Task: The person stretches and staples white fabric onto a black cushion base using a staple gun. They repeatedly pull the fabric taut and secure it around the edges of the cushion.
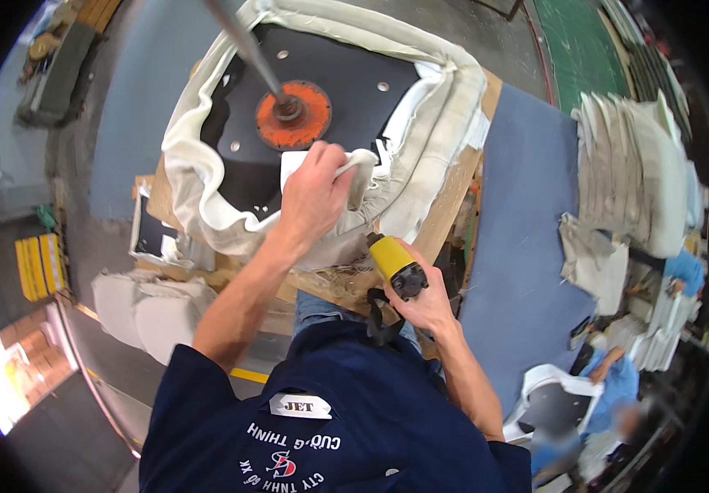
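Observation:
An upholstered seat cushion (334,70) lies in front of me with its black underside up and loose beige fabric (432,140) around its rim. My left hand (315,195) is closed on a fold of that fabric at the near edge, where its white backing shows. In my right hand (428,294) is a yellow and black staple gun (397,261), held just nearer to me than the cushion's near edge. An orange round disc (305,115) on a metal rod (247,45) stands against the black underside, beyond my left hand.
A wooden board (446,214) is under the cushion. To the right runs a blue-grey surface (527,197), with stacked beige fabric pieces (630,172) beyond it. Beige cushions (153,308) sit at the left. A co-worker in blue (613,394) is at the lower right beside another cushion (553,403).

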